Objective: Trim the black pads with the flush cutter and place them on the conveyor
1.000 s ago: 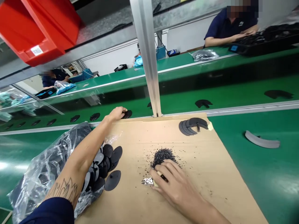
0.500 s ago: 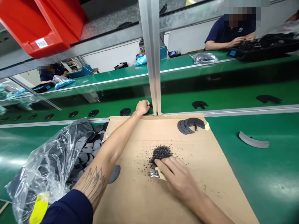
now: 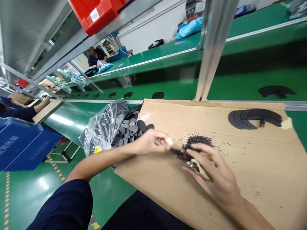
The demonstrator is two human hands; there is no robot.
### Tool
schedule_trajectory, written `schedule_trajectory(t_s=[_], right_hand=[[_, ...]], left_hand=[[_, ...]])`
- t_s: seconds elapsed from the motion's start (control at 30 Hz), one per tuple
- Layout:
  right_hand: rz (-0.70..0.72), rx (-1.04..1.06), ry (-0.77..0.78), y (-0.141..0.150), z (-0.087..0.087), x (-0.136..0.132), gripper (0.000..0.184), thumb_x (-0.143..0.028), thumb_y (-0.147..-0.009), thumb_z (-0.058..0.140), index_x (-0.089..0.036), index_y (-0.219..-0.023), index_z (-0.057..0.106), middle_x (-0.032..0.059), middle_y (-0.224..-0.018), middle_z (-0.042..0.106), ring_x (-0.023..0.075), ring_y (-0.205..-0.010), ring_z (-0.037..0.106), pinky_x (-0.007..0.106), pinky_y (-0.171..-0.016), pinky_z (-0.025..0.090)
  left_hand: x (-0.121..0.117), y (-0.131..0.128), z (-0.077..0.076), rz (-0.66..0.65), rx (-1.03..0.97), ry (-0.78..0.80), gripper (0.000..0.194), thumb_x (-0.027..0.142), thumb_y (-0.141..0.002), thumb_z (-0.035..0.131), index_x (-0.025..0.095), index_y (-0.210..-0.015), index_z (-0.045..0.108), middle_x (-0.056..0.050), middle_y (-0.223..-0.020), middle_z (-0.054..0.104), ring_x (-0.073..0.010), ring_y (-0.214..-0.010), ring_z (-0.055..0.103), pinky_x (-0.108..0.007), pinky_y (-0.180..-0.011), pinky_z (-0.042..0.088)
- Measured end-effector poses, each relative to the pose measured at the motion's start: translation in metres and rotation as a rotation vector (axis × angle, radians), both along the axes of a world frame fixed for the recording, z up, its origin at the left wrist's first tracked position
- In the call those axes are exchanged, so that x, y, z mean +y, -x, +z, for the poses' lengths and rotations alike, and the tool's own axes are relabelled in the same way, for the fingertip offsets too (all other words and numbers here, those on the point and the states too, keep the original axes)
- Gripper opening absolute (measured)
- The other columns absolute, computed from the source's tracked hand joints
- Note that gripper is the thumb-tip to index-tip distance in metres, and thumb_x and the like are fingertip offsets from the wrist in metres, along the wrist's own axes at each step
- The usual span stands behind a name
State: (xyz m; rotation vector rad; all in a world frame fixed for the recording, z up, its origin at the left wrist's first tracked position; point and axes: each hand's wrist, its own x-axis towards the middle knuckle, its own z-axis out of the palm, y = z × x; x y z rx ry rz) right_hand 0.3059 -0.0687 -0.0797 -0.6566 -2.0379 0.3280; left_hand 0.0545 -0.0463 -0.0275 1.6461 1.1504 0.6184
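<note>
My left hand (image 3: 152, 142) is closed over the cardboard, pinching one end of a small black part (image 3: 177, 152) that is smeared by motion. A pale wrap shows on a fingertip. My right hand (image 3: 217, 171) is curled around a pair of nippers (image 3: 192, 165), whose metal jaws lie just below the black part. Its thumb and forefinger are close to the part's other end; I cannot tell whether they touch it. Behind both hands a pile of tiny black bits (image 3: 198, 140) is scattered on the cardboard sheet (image 3: 153, 179).
Grey discs (image 3: 130, 127) spill from a clear plastic bag (image 3: 103, 123) on the left. Curved black pieces (image 3: 254, 118) lie at the cardboard's far right. A metal post (image 3: 213, 54) rises behind. Black parts (image 3: 158, 95) line the green belt. Blue bins (image 3: 26, 143) and people are farther left.
My left hand has come back from beside the post to my right hand, with a black part in it. My right hand has lifted and turned the nippers. The view has swung left.
</note>
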Motion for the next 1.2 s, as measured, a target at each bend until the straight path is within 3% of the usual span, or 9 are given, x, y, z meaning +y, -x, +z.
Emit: schedule_trajectory(t_s=[0.07, 0.13, 0.27, 0.37, 0.5, 0.63, 0.77, 1.0, 1.2], right_hand=[[0.144, -0.016, 0.047, 0.002, 0.0, -0.001, 0.03, -0.009, -0.096, 0.056, -0.021, -0.124, 0.059, 0.0123, -0.106, 0.069, 0.0208, -0.088, 0.069, 0.032, -0.075, 0.056], [0.179, 0.0, 0.11, 0.004, 0.0, -0.002, 0.027, -0.009, -0.096, 0.054, -0.022, -0.118, 0.061, 0.0086, -0.096, 0.071, 0.0187, -0.081, 0.069, 0.029, -0.071, 0.056], [-0.002, 0.1, 0.366, 0.006, 0.003, -0.004, 0.012, -0.026, -0.096, 0.062, -0.023, -0.106, 0.067, 0.0064, -0.093, 0.074, 0.0201, -0.079, 0.071, 0.028, -0.07, 0.057], [-0.105, 0.164, 0.612, 0.005, 0.009, -0.003, 0.022, -0.042, -0.093, 0.064, -0.022, -0.099, 0.07, 0.0065, -0.094, 0.075, 0.0234, -0.082, 0.072, 0.031, -0.074, 0.059], [-0.163, 0.204, 0.791, 0.004, 0.014, -0.001, 0.033, -0.052, -0.088, 0.067, -0.02, -0.097, 0.071, 0.0064, -0.09, 0.074, 0.0247, -0.083, 0.07, 0.033, -0.075, 0.058], [-0.125, 0.206, 0.888, 0.007, 0.012, -0.006, 0.029, -0.048, -0.088, 0.067, -0.02, -0.091, 0.068, 0.005, -0.086, 0.071, 0.022, -0.079, 0.066, 0.03, -0.071, 0.054], [-0.009, 0.262, 1.068, 0.01, 0.011, -0.011, 0.035, -0.054, -0.084, 0.071, -0.019, -0.085, 0.064, 0.0012, -0.075, 0.062, 0.0167, -0.069, 0.057, 0.026, -0.062, 0.05], [0.034, 0.432, 1.181, 0.005, 0.014, -0.006, 0.047, -0.061, -0.075, 0.079, -0.019, -0.087, 0.063, 0.0005, -0.075, 0.059, 0.0148, -0.068, 0.052, 0.026, -0.062, 0.046], [-0.014, 0.422, 1.142, 0.006, 0.012, -0.005, 0.04, -0.055, -0.076, 0.08, -0.02, -0.089, 0.064, 0.0001, -0.075, 0.06, 0.0154, -0.068, 0.052, 0.027, -0.063, 0.046]], left_hand=[[-0.021, 0.0, -0.004, -0.096, -0.014, 0.038, 0.027, 0.035, -0.09, 0.067, 0.01, -0.1, 0.074, -0.009, -0.087, 0.075, -0.0129, -0.071, 0.068, -0.021, -0.063, 0.053], [-0.022, 0.012, -0.004, -0.13, 0.108, -0.081, 0.026, 0.034, -0.096, 0.061, 0.012, -0.104, 0.072, -0.009, -0.091, 0.074, -0.0147, -0.078, 0.069, -0.024, -0.07, 0.055], [0.01, 0.057, -0.005, -0.035, 0.749, -0.517, 0.018, 0.018, -0.096, 0.053, 0.015, -0.097, 0.07, -0.01, -0.102, 0.07, -0.0199, -0.095, 0.065, -0.031, -0.084, 0.054], [0.03, 0.08, -0.01, -0.049, 0.971, -0.571, 0.017, 0.008, -0.09, 0.052, 0.016, -0.091, 0.067, -0.009, -0.094, 0.068, -0.0211, -0.091, 0.065, -0.03, -0.077, 0.053], [0.021, 0.07, -0.006, -0.085, 0.883, -0.621, 0.013, 0.011, -0.092, 0.051, 0.017, -0.088, 0.063, -0.006, -0.087, 0.065, -0.0183, -0.084, 0.063, -0.029, -0.075, 0.051], [-0.019, 0.025, 0.006, -0.123, 0.584, -0.834, 0.01, 0.015, -0.095, 0.051, 0.016, -0.099, 0.06, -0.004, -0.086, 0.063, -0.0159, -0.079, 0.057, -0.028, -0.073, 0.048], [-0.049, -0.019, 0.0, -0.224, 0.525, -1.009, 0.016, 0.014, -0.094, 0.055, 0.015, -0.109, 0.06, -0.006, -0.09, 0.066, -0.018, -0.082, 0.056, -0.032, -0.075, 0.048], [-0.045, -0.038, -0.02, -0.283, 0.499, -1.091, 0.029, 0.035, -0.098, 0.06, 0.014, -0.118, 0.061, -0.013, -0.118, 0.068, -0.0242, -0.111, 0.06, -0.043, -0.101, 0.05], [-0.04, -0.042, -0.027, -0.223, 0.359, -1.099, 0.02, 0.027, -0.099, 0.057, 0.015, -0.113, 0.063, -0.011, -0.116, 0.072, -0.022, -0.109, 0.066, -0.041, -0.099, 0.056]])
